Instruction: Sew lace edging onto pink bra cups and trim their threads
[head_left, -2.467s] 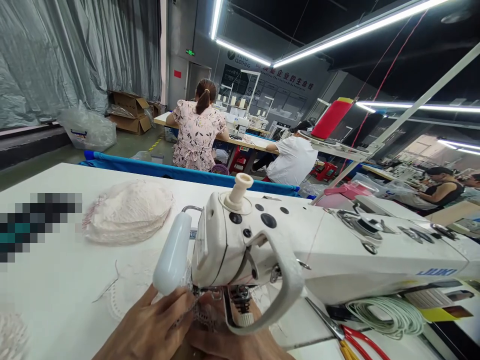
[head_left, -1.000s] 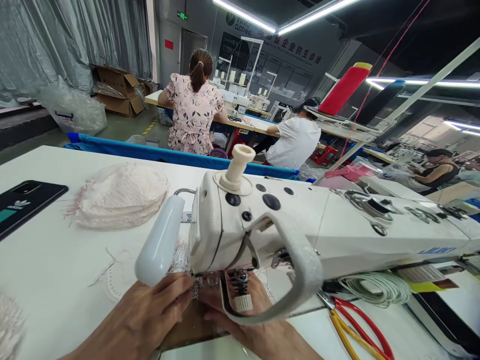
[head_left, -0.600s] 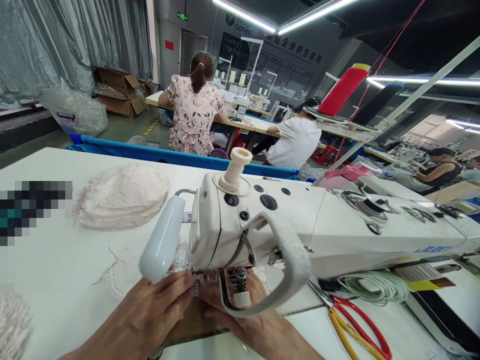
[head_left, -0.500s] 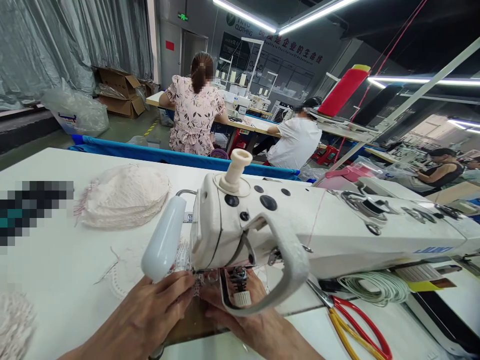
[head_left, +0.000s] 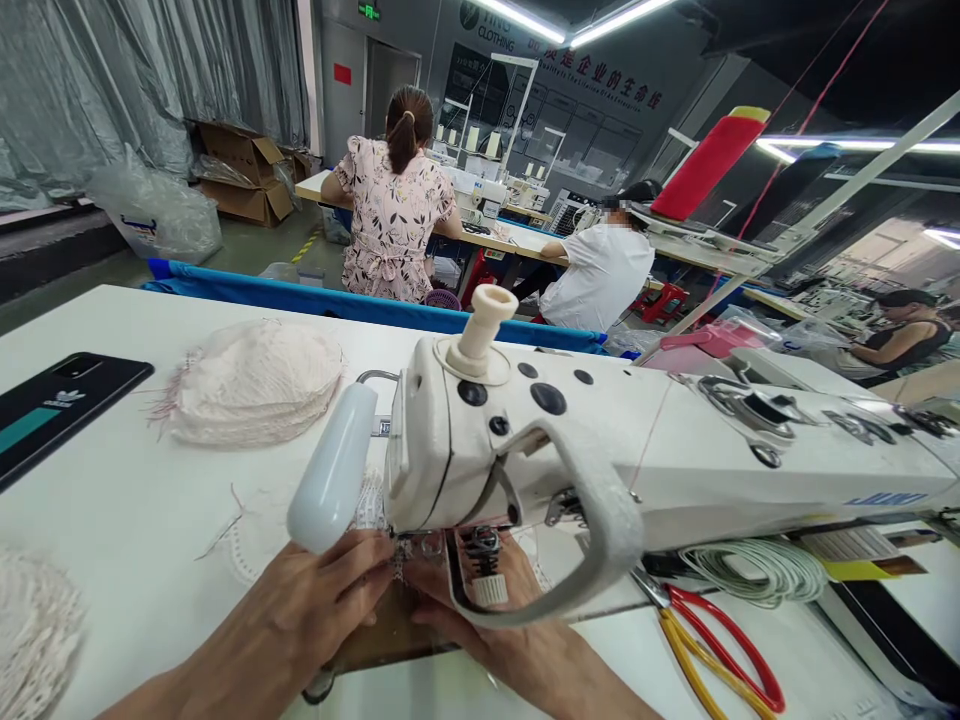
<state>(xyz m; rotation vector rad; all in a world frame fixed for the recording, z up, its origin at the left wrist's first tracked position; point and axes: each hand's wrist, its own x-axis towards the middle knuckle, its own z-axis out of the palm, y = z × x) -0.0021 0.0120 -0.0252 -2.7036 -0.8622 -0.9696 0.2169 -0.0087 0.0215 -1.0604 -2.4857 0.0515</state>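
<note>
A white sewing machine point(head_left: 600, 450) fills the middle of the view. My left hand point(head_left: 315, 610) lies just left of its needle, fingers pressed down on a strip of white lace point(head_left: 367, 515) under the presser foot. Opposite it, my right hand point(head_left: 510, 640) sits right of the needle, partly hidden behind the machine head and its finger guard, fingers pressing the same lace. A white lamp point(head_left: 334, 480) hangs over my left hand.
A stack of pink-white lace pieces point(head_left: 255, 380) and a black phone point(head_left: 52, 410) lie on the white table point(head_left: 112, 520) at left. Red and yellow scissors point(head_left: 712, 665) and a coiled cord point(head_left: 757, 570) sit at right. More lace point(head_left: 30, 630) shows at bottom left. Other people sew behind.
The view has tilted down and shifted slightly. My two hands stay pressed on the lace at the needle, barely moved.
</note>
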